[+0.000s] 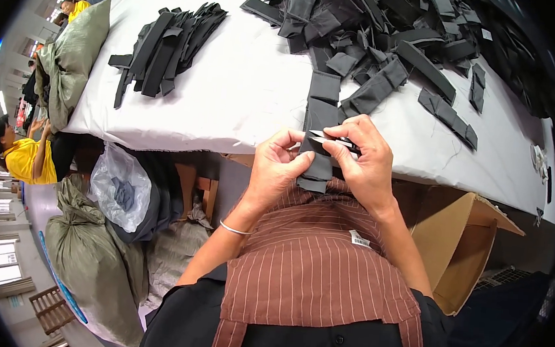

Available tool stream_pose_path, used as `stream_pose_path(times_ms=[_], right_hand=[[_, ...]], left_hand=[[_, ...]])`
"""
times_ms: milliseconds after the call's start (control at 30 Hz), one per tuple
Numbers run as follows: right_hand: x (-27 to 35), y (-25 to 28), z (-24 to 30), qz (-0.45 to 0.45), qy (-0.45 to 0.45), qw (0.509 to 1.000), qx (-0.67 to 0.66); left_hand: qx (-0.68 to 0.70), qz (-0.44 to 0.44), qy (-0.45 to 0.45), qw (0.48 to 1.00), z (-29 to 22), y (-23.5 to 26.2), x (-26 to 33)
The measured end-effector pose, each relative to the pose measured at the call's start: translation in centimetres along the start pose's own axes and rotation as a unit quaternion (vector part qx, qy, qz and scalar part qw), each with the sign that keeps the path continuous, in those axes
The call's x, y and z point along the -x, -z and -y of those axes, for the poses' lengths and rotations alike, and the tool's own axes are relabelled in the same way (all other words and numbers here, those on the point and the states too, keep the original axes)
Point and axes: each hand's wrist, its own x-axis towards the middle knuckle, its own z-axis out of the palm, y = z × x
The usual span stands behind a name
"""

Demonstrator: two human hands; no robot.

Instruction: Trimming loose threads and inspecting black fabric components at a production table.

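A chain of dark grey fabric pieces (322, 112) runs from the far heap over the table's front edge towards my apron. My left hand (277, 167) pinches this chain between thumb and fingers near the edge. In my right hand (368, 161) is a small pair of black-handled thread snips (345, 143). Their pale pointed blades lie over the chain, just beyond my left thumb, and look slightly apart. Whether the blades touch the cloth or a thread, I cannot tell.
A large heap of dark fabric pieces (367, 24) covers the far right of the white-covered table (244, 105). Stacked strips (170, 47) lie left. Below are a cardboard box (455, 240), a plastic-lined bag (120, 187) and sacks (88, 256). A person in yellow (31, 157) is at left.
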Motion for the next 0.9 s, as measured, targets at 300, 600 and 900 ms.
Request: stream_pose_path(times_ms=[300, 600, 900], right_hand=[[-0.2, -0.4, -0.5, -0.014, 0.028, 0.997, 0.071], [-0.1, -0.6, -1.9, 0.026, -0.182, 0.960, -0.212], [-0.9, 0.8, -3.8, -0.076, -0.176, 0.950, -0.245]], left_hand=[[0.016, 0.015, 0.043, 0.999, -0.3, 0.1, -0.4], [-0.074, -0.010, -0.065, 0.995, 0.6, -0.1, -1.0], [0.086, -0.052, 0.029, 0.995, -0.3, 1.5, -2.2]])
